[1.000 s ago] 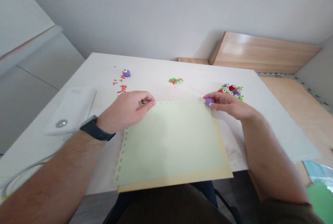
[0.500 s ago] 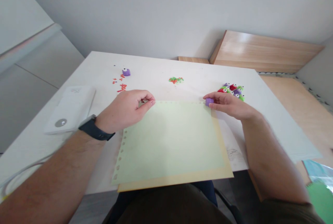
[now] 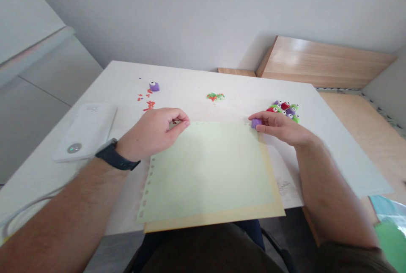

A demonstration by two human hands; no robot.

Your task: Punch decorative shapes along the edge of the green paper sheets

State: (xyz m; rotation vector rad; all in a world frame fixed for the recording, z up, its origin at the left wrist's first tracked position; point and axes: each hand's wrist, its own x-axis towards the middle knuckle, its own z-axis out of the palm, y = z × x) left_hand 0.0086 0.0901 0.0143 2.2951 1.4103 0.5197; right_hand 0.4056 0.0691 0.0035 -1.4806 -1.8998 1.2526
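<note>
A sheet of pale green paper (image 3: 206, 167) with holes along its left edge lies over a yellowish sheet (image 3: 275, 205) at the table's front. My left hand (image 3: 161, 131), wearing a dark watch (image 3: 116, 156), is closed in a pinch at the green sheet's far edge; what is between its fingertips, if anything, is too small to make out. At the sheet's far right corner, my right hand (image 3: 281, 127) holds a purple clay lump (image 3: 256, 124) between thumb and fingers. Just beyond that hand sit several red, green and purple clay figures with white eyes (image 3: 287, 110).
Another purple clay figure (image 3: 154, 86) stands at the far left beside red crumbs (image 3: 149, 105). Green and orange crumbs (image 3: 215, 96) lie at the back middle. A white box-shaped device (image 3: 87, 131) and a cable (image 3: 31, 203) are on the left. A wooden panel (image 3: 320, 61) rises behind.
Both hands keep the same grip and place. Only a slight shift of the whole view shows, and small green lights now show on the white device's round window.
</note>
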